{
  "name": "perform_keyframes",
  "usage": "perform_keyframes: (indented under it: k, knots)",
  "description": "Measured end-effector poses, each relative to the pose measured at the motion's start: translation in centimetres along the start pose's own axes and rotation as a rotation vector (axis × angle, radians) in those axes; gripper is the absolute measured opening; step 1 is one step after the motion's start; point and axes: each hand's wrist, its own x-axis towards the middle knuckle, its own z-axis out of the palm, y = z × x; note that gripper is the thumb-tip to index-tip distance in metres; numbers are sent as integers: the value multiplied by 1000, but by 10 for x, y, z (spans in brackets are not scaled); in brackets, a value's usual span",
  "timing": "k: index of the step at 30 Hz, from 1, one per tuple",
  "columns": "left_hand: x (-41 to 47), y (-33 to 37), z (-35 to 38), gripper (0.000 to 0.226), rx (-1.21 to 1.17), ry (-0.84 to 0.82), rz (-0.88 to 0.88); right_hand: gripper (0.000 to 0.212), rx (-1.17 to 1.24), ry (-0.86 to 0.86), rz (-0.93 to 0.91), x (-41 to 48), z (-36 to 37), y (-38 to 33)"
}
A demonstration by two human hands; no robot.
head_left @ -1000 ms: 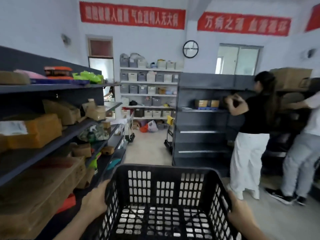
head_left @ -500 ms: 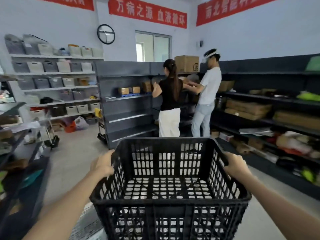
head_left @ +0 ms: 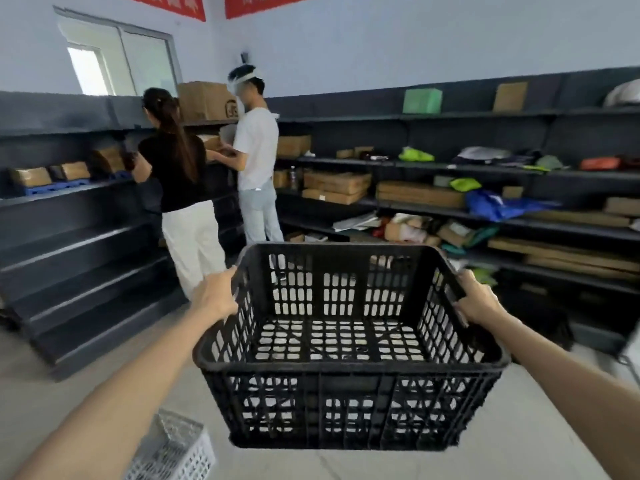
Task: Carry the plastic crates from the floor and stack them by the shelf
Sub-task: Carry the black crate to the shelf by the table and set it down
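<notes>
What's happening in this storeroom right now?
A person is carrying an empty black crate, held off the floor, with the left hand and right hand gripping its opposite side rims. A white crate sits on the floor at lower left. Ahead, a person in a black top and a person in a white shirt stand at the dark shelves. The black crate is not yet set down.

two people block left aisle (floor right open)
</notes>
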Motion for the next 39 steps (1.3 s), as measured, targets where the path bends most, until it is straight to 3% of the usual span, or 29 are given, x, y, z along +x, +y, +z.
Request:
perform_keyframes:
  k: [10, 15, 23, 28, 39]
  knots:
    - [158, 195, 104, 98, -70, -71, 311, 56, -60, 186, 283, 98, -49, 129]
    - [233, 298, 140, 88, -72, -100, 435, 55, -72, 292, 414, 160, -65, 178]
    - [321, 434, 192, 70, -120, -130, 549, 58, -66, 389, 501, 245, -90, 243]
    - [372, 523, 237, 89, -85, -150, 596, 61, -73, 400, 555, 314, -99, 306]
    - [480, 740, 379, 90, -131, -230, 565, 57, -97, 333, 542, 521, -135, 478]
